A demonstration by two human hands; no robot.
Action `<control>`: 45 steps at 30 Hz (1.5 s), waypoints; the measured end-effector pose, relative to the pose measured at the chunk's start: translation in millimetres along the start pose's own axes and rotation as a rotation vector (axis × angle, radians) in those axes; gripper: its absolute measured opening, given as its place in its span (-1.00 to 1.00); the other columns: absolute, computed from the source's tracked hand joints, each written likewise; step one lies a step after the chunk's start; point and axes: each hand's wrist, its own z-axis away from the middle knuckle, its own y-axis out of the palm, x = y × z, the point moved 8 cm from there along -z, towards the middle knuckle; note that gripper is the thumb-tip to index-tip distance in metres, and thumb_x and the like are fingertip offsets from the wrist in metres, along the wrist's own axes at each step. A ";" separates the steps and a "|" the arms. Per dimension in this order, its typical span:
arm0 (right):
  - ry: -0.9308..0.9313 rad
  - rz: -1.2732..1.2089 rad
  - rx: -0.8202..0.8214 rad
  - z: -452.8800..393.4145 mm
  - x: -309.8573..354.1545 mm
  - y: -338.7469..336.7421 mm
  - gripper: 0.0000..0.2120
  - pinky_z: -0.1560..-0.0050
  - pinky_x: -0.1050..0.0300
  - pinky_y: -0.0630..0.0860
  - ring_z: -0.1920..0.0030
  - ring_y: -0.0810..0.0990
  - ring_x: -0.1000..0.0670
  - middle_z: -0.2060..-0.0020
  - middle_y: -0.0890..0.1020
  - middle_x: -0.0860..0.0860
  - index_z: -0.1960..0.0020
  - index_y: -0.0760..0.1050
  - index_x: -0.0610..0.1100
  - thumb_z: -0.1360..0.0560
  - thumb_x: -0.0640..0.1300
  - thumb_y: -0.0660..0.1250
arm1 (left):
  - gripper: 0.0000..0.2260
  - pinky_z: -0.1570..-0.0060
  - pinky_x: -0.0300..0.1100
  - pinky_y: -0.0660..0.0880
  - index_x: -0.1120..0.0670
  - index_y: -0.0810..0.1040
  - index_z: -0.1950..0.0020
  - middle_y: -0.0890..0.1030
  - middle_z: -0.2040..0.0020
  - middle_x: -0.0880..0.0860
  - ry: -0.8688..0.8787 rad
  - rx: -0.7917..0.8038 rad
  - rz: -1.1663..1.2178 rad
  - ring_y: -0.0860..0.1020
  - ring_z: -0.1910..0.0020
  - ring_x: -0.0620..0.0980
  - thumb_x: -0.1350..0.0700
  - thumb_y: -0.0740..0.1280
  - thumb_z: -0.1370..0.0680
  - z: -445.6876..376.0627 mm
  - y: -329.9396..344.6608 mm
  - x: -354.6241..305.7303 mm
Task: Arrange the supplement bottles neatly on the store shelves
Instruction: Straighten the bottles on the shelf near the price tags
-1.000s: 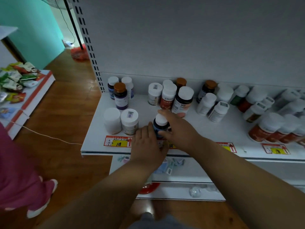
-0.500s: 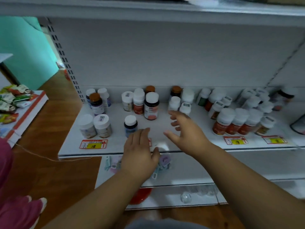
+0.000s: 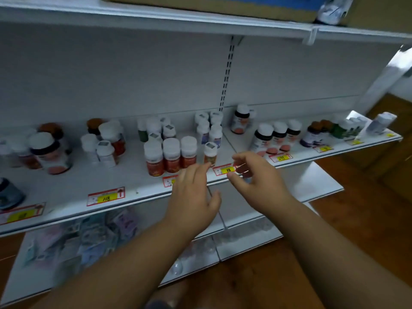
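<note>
Your left hand (image 3: 191,197) hovers at the front edge of the white shelf (image 3: 133,186), fingers spread and stretched forward, gripping nothing. Its fingertips (image 3: 206,165) reach just short of a small amber bottle (image 3: 210,153) with a white cap, which stands upright near the front edge; whether they touch its base you cannot tell. Your right hand (image 3: 256,175) hangs just to the right of that bottle, loosely open with thumb and fingers curled apart, empty, over a yellow price tag (image 3: 227,169) on the shelf lip. Immediately left of the small bottle, three red-labelled bottles (image 3: 171,156) stand side by side in a row. Further supplement bottles sit in loose clusters toward the back edge and both ends of the shelf.
</note>
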 end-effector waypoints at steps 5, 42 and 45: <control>0.009 -0.011 -0.024 -27.8 -43.6 -25.2 -0.69 0.04 0.39 0.42 0.04 0.54 0.22 0.00 0.55 0.15 -0.18 0.50 -0.01 -0.47 0.00 0.41 | -0.46 -0.26 -0.05 0.33 0.08 0.36 -0.41 0.46 -0.28 0.05 0.044 0.033 0.009 0.37 -0.26 0.06 -0.02 0.35 -0.46 -49.7 44.7 -28.9; -0.042 -0.059 0.399 -357.8 -287.3 -27.0 -0.54 0.29 0.23 0.36 0.16 0.48 0.10 0.07 0.45 0.14 -0.15 0.36 -0.05 -0.39 0.12 0.44 | -0.49 -0.28 -0.07 0.29 0.07 0.36 -0.43 0.45 -0.31 0.10 -0.413 -0.139 -0.144 0.37 -0.28 0.13 -0.07 0.35 -0.53 -267.9 178.0 -62.9; 0.046 -0.343 0.478 -338.6 -271.9 -51.8 -0.63 0.10 -0.07 0.64 0.13 0.65 -0.06 0.05 0.61 0.01 -0.07 0.49 -0.04 -0.37 0.11 0.44 | -0.39 -0.27 -0.12 0.30 0.05 0.36 -0.43 0.47 -0.28 0.04 -0.376 -0.184 -0.091 0.39 -0.26 0.05 -0.20 0.36 -0.47 -274.8 176.9 -72.3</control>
